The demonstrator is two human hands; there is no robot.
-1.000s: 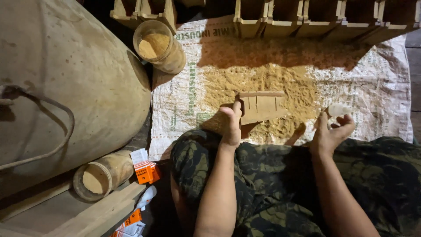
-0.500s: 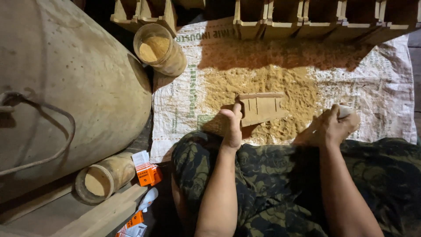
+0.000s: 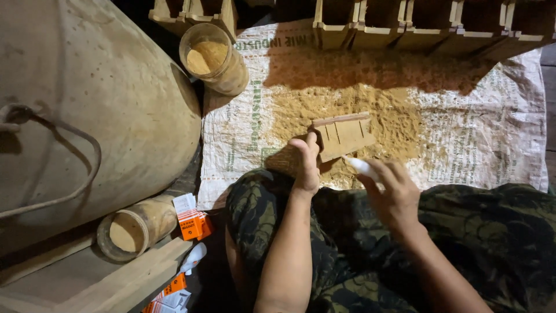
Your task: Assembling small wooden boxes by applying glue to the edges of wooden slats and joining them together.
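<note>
Far left: big rounded vessel (image 3: 98, 110), dull tan, pitted surface, w/ a thin dark cord looped across its side. Below it a short bamboo tube (image 3: 134, 227) lying on its side, open end packed w/ pale powder, resting against a pale wooden plank (image 3: 124, 284). Just beside the tube: small orange-and-white cartons (image 3: 190, 219), more of them lower down by the plank edge.

Top, left of centre: upright bamboo cup (image 3: 213, 59), filled w/ sawdust-like powder, standing at the edge of a woven white plastic sack (image 3: 492, 145) spread flat as a mat. Green print on the sack, coarse weave. Sawdust (image 3: 399, 116) spread thick over the sack's middle, fine, yellow-brown, shadowed toward the top.

Centre: left hand (image 3: 306, 165) fingers bent, tips pressing on the near-left end of a small wooden frame (image 3: 343, 135). Frame is flat, pale wood, slatted into narrow compartments, lying tilted on the sawdust.

Right of it: right hand (image 3: 394, 194) curled loosely round a small white tube (image 3: 360, 165), nozzle end pointing at the frame's lower edge, close to it; can't tell if touching.

Along the top edge: row of wooden box frames (image 3: 417, 29), open compartments, standing on the sack's far side. Bottom: camo-pattern trousers (image 3: 463, 243), knees overlapping the sack's near edge & hiding it.
</note>
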